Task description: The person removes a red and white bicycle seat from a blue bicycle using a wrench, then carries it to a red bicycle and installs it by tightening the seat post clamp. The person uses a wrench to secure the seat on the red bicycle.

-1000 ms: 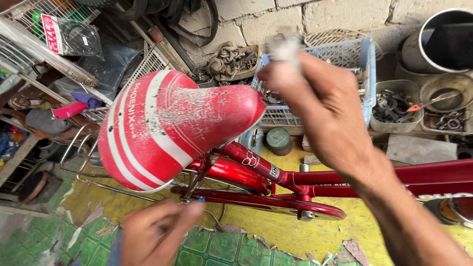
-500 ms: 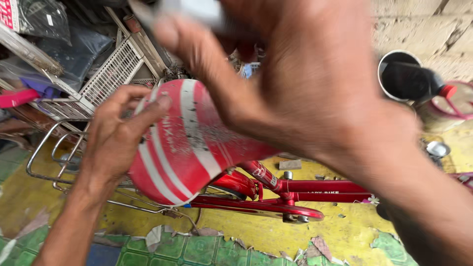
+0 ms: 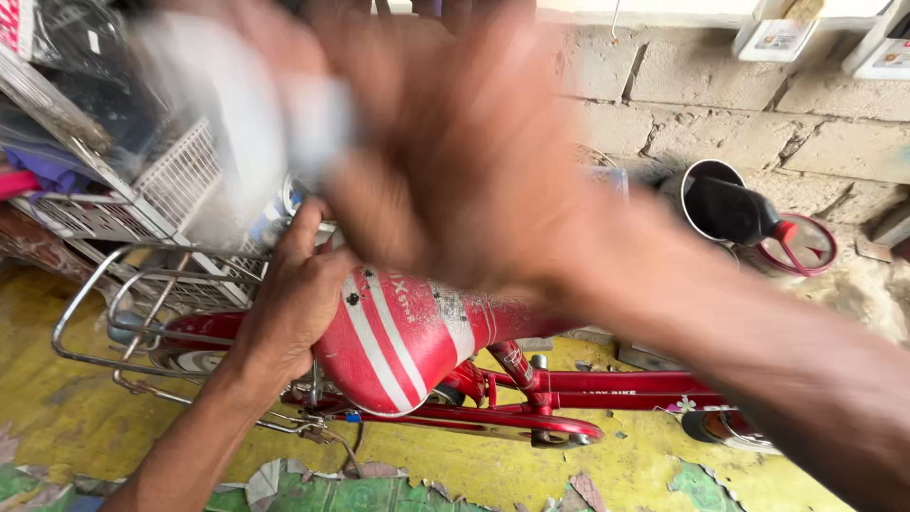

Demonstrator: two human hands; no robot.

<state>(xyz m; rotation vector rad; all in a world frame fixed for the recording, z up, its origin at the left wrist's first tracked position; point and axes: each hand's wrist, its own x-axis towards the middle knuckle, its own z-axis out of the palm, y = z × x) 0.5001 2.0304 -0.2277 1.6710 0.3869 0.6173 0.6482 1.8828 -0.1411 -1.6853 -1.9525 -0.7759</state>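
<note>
A red bicycle saddle with white stripes sits on a red bicycle frame. My left hand rests on the rear of the saddle, fingers curled over it. My right hand is raised close to the camera and heavily blurred; it grips a blurred white object whose kind I cannot make out.
A chrome rear carrier rack sticks out at the left. White wire baskets lean behind it. A round metal pot holding a black bottle with a red cap stands by the block wall. The floor is yellow with peeling paint.
My right hand has swung up and left with the white object, now blurred near the camera. My left hand has slid to the saddle's rear. The view has shifted right.
</note>
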